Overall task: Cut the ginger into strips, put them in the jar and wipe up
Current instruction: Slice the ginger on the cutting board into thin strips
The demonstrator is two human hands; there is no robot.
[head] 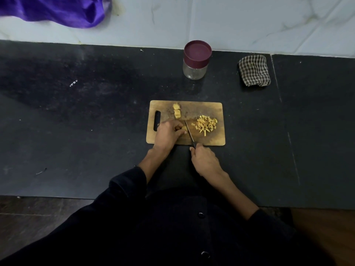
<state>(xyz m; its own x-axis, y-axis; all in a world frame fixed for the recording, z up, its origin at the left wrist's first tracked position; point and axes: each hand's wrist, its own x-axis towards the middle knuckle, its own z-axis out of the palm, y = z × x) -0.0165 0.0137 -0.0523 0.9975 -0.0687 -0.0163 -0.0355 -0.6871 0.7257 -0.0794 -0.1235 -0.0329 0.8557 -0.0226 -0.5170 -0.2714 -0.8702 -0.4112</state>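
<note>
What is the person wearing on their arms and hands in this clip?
Both hands, left hand and right hand, are bare: no gloves, rings or watch visible. Dark, near-black long sleeves are pushed up the forearms, part of a buttoned garment.

One cutting board [203, 110]. One knife [189, 133]. One lidded jar [196, 60]. One checked cloth [254, 71]. One strip pile [206, 124]. Three ginger chunks [177, 111]. Two hands [168, 132].
</note>
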